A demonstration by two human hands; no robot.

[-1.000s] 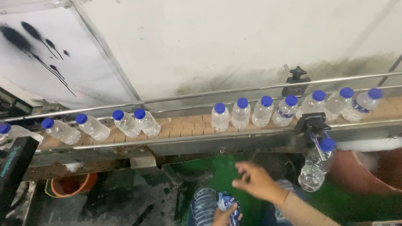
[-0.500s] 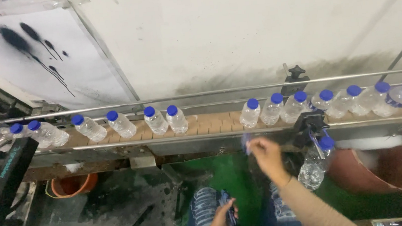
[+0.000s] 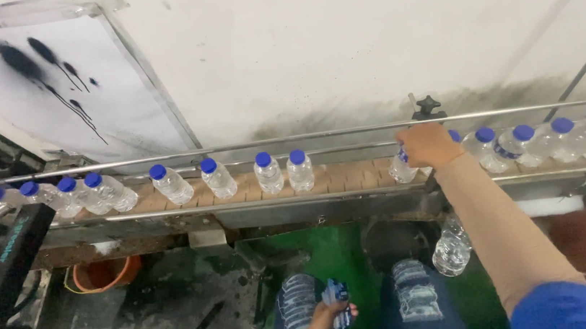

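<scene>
While right hand grips bottle, conveyor, labels

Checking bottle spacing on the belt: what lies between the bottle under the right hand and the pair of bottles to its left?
Nothing: the head view shows bare conveyor between the pair and the bottle under the right hand.

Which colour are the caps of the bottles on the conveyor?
Blue caps on clear bottles; head view shows it.
</scene>
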